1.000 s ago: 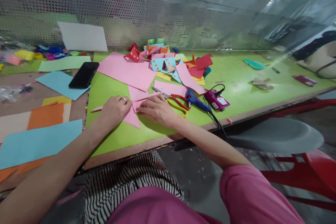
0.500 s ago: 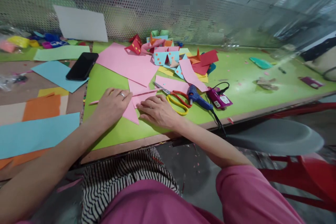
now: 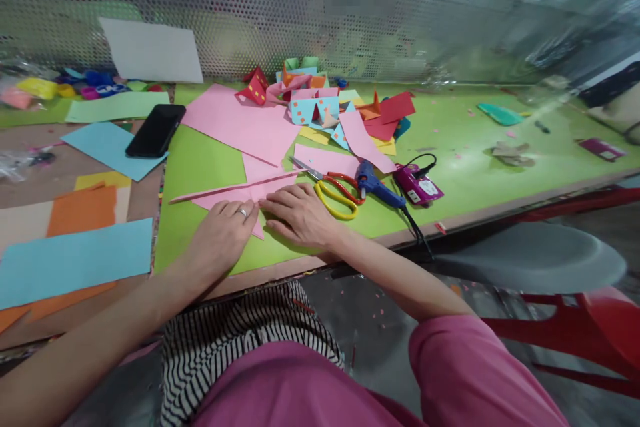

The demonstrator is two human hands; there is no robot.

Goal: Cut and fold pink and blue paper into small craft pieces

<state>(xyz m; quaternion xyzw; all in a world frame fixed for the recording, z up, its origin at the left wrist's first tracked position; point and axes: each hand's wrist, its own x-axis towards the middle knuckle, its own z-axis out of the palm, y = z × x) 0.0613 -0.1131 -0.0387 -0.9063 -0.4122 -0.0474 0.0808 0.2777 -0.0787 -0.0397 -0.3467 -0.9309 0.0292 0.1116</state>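
Observation:
My left hand [image 3: 225, 230], with a ring on one finger, rests palm down on a pink folded paper [image 3: 257, 227]. Its fingers lie close together and the thumb is hidden. Beside it, my right hand [image 3: 299, 215] lies flat with slightly spread fingers on the same paper's right part. A narrow pink paper strip [image 3: 225, 191] lies slantwise just beyond both hands. Close to my right fingers are scissors [image 3: 335, 193] with yellow and red handles, blades pointing up and left. A blue glue gun [image 3: 379, 185] lies right of the scissors.
A purple power bank [image 3: 419, 185] with cables sits near the glue gun. Behind are a large pink sheet [image 3: 240, 120] and a pile of colourful paper pieces [image 3: 316, 109]. A black phone [image 3: 156, 130] lies to the left. A grey stool [image 3: 545, 257] stands at the right.
My left hand has slid nearer me and slightly right, uncovering the left length of the pink strip. My right hand has barely moved.

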